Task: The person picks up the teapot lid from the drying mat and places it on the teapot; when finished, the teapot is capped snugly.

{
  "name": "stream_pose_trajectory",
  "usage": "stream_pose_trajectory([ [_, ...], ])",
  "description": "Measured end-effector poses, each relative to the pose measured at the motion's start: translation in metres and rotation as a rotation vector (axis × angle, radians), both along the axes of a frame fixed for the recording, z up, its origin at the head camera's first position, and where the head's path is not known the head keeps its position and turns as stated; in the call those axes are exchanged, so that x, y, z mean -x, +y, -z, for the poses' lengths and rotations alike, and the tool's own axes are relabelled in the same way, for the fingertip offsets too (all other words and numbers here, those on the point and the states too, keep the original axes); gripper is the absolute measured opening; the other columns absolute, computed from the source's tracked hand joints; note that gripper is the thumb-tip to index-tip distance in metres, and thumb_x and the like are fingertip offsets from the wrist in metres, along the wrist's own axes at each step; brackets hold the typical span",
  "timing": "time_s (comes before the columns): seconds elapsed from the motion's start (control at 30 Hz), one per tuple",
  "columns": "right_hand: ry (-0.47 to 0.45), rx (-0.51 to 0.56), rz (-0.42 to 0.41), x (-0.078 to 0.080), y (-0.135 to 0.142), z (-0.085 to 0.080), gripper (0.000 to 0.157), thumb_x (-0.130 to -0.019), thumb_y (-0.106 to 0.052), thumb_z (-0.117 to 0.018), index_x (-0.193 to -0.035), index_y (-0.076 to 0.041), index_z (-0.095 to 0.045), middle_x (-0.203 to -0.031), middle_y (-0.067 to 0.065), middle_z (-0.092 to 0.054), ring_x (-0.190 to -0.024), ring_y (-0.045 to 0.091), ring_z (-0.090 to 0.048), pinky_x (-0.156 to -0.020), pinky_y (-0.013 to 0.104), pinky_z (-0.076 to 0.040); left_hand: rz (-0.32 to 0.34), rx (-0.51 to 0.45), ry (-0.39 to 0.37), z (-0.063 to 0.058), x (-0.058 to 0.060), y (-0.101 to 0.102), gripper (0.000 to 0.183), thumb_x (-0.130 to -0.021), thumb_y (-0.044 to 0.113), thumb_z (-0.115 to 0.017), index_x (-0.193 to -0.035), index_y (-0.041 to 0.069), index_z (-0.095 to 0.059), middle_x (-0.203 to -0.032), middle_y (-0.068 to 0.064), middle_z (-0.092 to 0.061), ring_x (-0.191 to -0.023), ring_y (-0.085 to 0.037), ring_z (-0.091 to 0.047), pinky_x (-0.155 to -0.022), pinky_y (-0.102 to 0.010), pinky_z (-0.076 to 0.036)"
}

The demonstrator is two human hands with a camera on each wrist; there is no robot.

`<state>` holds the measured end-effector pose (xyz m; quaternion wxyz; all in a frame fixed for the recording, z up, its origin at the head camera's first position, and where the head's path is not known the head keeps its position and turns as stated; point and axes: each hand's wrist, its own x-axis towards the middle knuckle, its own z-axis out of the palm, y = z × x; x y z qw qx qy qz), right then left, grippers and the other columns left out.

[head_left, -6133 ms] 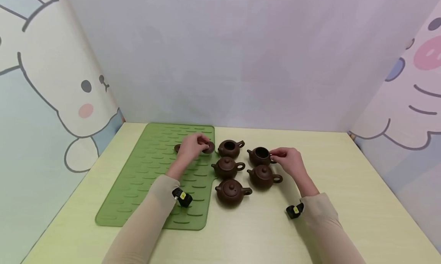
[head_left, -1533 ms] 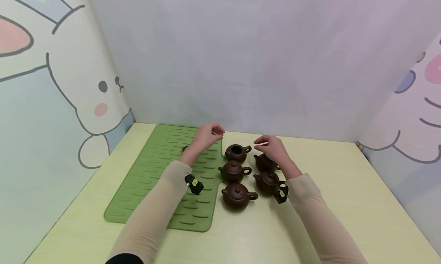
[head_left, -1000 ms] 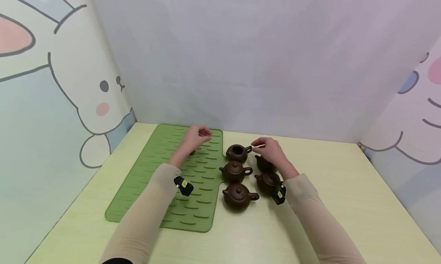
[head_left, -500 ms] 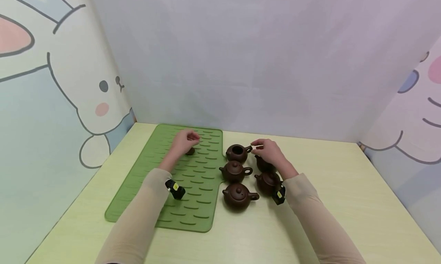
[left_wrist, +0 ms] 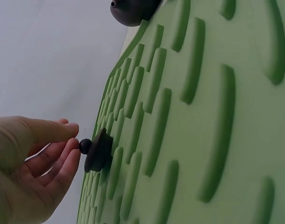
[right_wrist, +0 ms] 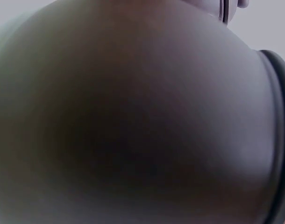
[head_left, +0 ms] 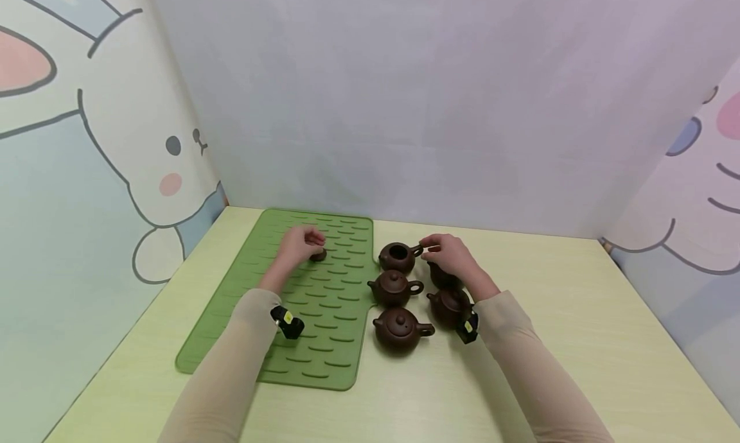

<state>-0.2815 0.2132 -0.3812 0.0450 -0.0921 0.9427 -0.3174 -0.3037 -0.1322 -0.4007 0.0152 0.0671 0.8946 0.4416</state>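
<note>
My left hand [head_left: 297, 244] is at a small brown lid [head_left: 318, 255] on the green mat. In the left wrist view, fingertips sit beside the lid's round knob [left_wrist: 85, 146]; thumb and fingers are apart, not closed round it. With its fingertips, my right hand [head_left: 453, 255] pinches the handle of the lidless teapot [head_left: 397, 257] in the back left of the group. Partly under that hand stands the back right teapot [head_left: 440, 277], its top hidden in the head view. A dark teapot body [right_wrist: 133, 116] fills the right wrist view, close and blurred.
Lidded teapots stand nearer: one in the middle left [head_left: 392, 287], one at the front [head_left: 397, 330], one on the right [head_left: 448, 307], partly behind the sleeve. The green ridged mat [head_left: 324, 340] lies left of them on the pale table [head_left: 578, 340].
Six seconds ago my left hand held a lid and my right pinched the back right teapot's handle. Since then my left hand has moved left and down to the remaining lid; my right has moved to the lidless teapot's handle.
</note>
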Motion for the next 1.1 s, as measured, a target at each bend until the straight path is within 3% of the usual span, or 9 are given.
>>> stream_pose_trajectory([
  [0.33, -0.006, 0.000, -0.002, 0.000, 0.001, 0.003, 0.035, -0.096, -0.015, -0.063, -0.130, -0.003, -0.064, -0.133, 0.019, -0.064, -0.123, 0.037, -0.062, -0.099, 0.049, -0.054, -0.055, 0.093, -0.035, 0.004, 0.002, -0.001, 0.022, -0.094, -0.002, -0.062, -0.115, 0.000, -0.068, -0.115, -0.020, -0.067, -0.107, -0.035, -0.063, -0.091, -0.045, -0.055],
  [0.6, -0.005, 0.004, -0.003, 0.000, 0.003, 0.002, 0.035, -0.097, -0.014, -0.063, -0.129, -0.003, -0.065, -0.133, 0.019, -0.064, -0.123, 0.038, -0.062, -0.099, 0.049, -0.054, -0.076, 0.159, -0.036, -0.003, 0.006, 0.008, 0.019, -0.094, 0.003, -0.065, -0.113, 0.003, -0.069, -0.113, -0.018, -0.071, -0.106, -0.032, -0.066, -0.092, -0.043, -0.056],
  [0.8, -0.011, 0.006, 0.004, -0.001, 0.004, 0.001, 0.035, -0.097, -0.015, -0.063, -0.129, -0.003, -0.065, -0.133, 0.019, -0.064, -0.123, 0.037, -0.061, -0.099, 0.049, -0.054, -0.020, 0.142, 0.002, -0.015, 0.006, 0.031, 0.021, -0.093, 0.003, -0.067, -0.113, 0.003, -0.069, -0.112, -0.017, -0.071, -0.105, -0.030, -0.067, -0.091, -0.041, -0.057],
  [1.1, -0.001, 0.003, 0.002, -0.001, 0.001, 0.000, 0.035, -0.096, -0.015, -0.064, -0.128, -0.003, -0.065, -0.133, 0.019, -0.064, -0.122, 0.037, -0.062, -0.098, 0.048, -0.054, 0.056, 0.069, 0.023, -0.022, 0.007, 0.080, 0.022, -0.091, 0.004, -0.070, -0.113, 0.003, -0.071, -0.110, -0.013, -0.072, -0.102, -0.027, -0.068, -0.087, -0.037, -0.058],
])
